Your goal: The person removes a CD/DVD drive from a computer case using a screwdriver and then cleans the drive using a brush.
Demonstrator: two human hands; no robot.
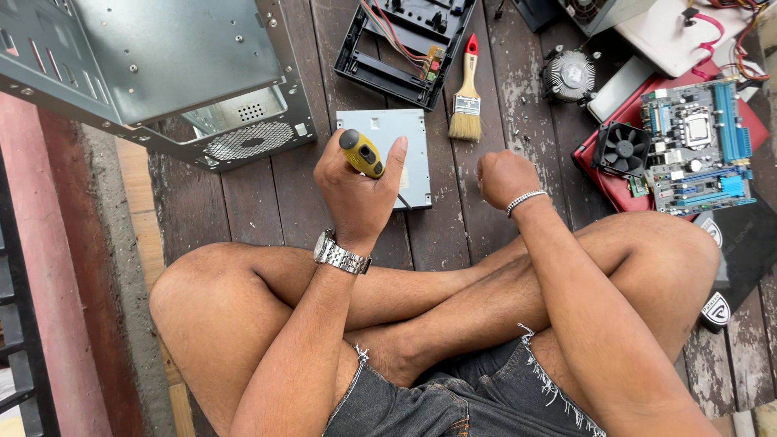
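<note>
My left hand [356, 190] is wrapped around a yellow and black screwdriver [362, 153], its handle sticking up past my thumb and its dark shaft pointing down to the right. Just behind it lies a flat grey metal drive [409, 142] on the wooden planks. My right hand [503, 178] is closed in a loose fist with nothing visible in it, hovering right of the drive. A beaded bracelet circles that wrist and a metal watch sits on the left wrist. My crossed bare legs fill the lower part of the view.
A grey metal computer case [162, 73] lies at the top left. A black drive bay frame [401, 44] with wires, a paintbrush [467, 93], a round heatsink fan [569, 75], a black fan [622, 148] and a blue motherboard [698, 146] on a red sheet spread across the planks.
</note>
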